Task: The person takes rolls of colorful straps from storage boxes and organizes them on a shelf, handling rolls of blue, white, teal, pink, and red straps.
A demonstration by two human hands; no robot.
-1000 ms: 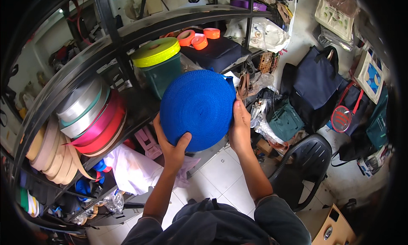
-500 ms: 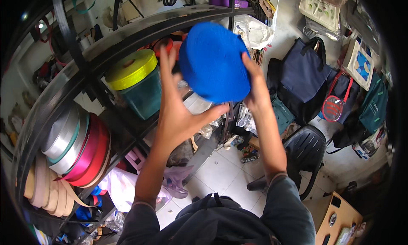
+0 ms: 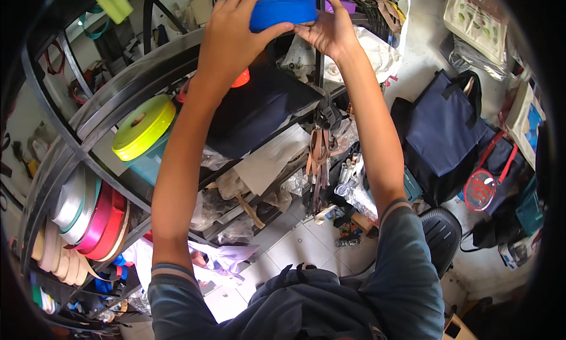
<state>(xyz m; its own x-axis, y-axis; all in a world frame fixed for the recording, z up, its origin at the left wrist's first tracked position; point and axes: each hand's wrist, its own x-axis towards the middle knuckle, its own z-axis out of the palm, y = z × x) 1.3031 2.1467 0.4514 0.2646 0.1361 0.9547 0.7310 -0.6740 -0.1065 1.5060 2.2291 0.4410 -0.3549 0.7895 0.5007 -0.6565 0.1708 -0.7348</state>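
Note:
A thick blue roll of webbing (image 3: 284,13) is raised at the top of the view, its edge toward me. My left hand (image 3: 240,23) clasps its left side, the thumb running along the lower edge. At the roll's right end my right hand (image 3: 330,29) supports it from below, with some fingers spread upward. Whether the roll rests on anything behind is hidden. Below my left hand, a folded dark fabric piece (image 3: 259,107) lies on the shelf, beside a bright yellow roll (image 3: 144,128) on a teal container (image 3: 150,166).
A black metal rack (image 3: 141,63) curves along the left and top. Several ribbon rolls (image 3: 97,222) fill its lower left. Dark bags (image 3: 445,122) hang on the right wall, above a black chair (image 3: 439,240). Leather-like straps (image 3: 318,157) dangle from the rack.
Both hands have lifted the blue roll upward and away, turning it from face-on to edge-on. My left hand, apart from the roll before, now grips it. The view has shifted.

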